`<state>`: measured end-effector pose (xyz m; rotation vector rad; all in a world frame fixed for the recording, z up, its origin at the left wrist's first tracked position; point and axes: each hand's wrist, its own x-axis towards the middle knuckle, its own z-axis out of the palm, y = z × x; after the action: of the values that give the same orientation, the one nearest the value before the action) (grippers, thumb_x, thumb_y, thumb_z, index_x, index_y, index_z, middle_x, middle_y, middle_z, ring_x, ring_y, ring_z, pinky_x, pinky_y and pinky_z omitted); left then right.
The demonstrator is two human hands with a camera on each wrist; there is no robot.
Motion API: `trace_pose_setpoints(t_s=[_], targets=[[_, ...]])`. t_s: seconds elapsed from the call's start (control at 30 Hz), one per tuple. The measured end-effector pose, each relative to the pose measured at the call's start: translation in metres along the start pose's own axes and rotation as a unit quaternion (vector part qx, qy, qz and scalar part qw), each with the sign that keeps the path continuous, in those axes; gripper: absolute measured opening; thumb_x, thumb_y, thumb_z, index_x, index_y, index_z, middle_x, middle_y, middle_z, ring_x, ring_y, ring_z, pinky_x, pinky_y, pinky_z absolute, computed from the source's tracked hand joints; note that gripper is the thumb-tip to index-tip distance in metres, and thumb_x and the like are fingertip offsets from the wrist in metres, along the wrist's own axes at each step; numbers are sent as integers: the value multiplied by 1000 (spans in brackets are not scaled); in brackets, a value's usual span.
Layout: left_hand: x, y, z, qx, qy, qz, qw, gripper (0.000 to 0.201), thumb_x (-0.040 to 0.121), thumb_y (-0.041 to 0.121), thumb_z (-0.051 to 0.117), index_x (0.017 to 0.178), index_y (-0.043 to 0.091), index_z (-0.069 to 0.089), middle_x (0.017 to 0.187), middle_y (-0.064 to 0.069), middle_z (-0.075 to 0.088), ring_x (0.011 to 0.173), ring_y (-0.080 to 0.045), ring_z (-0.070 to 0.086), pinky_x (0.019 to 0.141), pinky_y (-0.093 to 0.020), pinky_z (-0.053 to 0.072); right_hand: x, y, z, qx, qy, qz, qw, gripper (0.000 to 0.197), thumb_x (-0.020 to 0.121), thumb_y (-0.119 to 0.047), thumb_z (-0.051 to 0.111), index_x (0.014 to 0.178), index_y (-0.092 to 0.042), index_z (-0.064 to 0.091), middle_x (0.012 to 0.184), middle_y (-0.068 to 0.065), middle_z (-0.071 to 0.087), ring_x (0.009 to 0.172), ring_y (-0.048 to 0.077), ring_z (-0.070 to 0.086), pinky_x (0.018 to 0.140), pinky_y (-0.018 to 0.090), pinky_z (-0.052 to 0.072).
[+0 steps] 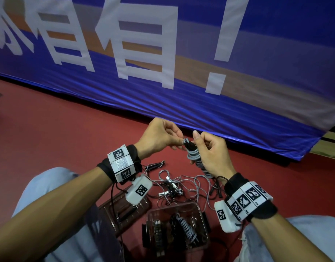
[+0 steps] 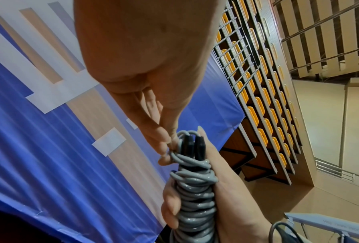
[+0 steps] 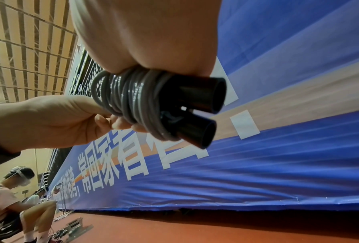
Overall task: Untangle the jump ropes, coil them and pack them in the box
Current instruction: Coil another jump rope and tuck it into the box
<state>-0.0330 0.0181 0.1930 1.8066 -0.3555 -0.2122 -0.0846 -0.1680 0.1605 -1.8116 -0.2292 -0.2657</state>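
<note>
A grey jump rope (image 1: 196, 157) is wound in tight turns round its two black handles (image 3: 197, 105). My right hand (image 1: 210, 156) grips this bundle upright above the floor. My left hand (image 1: 162, 137) pinches the rope's last turn at the top of the bundle (image 2: 174, 154), beside the handle tips (image 2: 193, 144). Below, a clear box (image 1: 178, 227) holds two coiled ropes (image 1: 187, 229). Beyond the box, a tangle of grey ropes (image 1: 181, 184) with black and white handles lies on the red floor.
The box lid (image 1: 123, 210) lies on the floor left of the box. A blue banner (image 1: 200, 95) stands close behind my hands. My knees flank the box. Other people (image 3: 10, 202) sit far off to the left.
</note>
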Motion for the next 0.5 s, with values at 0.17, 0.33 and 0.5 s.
trace_pose_setpoints(t_s=[0.17,0.33,0.5], targets=[[-1,-1,-3,18,-5,2,1000,14,77,-2,82,82,-4,69,73,-21,73,73,-35,74,57,-27,58,-4,-3,2,-4,-2,-10,1000,44,102,-35,61,76,1,56,63,20,64,52,32,69,47,42,55],[0,-2,-3,30,-2,4,1000,13,80,1,81,83,-5,69,70,-19,73,71,-33,75,57,-28,57,-4,0,4,-35,28,-26,999,32,102,-29,62,79,-7,59,53,0,58,41,12,48,45,17,38],[2,-3,-2,22,3,2,1000,21,79,8,84,85,-5,69,70,-19,73,71,-33,75,58,-29,58,0,1,6,-46,42,-22,998,34,102,-30,62,74,-13,54,44,-12,43,40,6,32,43,17,31]])
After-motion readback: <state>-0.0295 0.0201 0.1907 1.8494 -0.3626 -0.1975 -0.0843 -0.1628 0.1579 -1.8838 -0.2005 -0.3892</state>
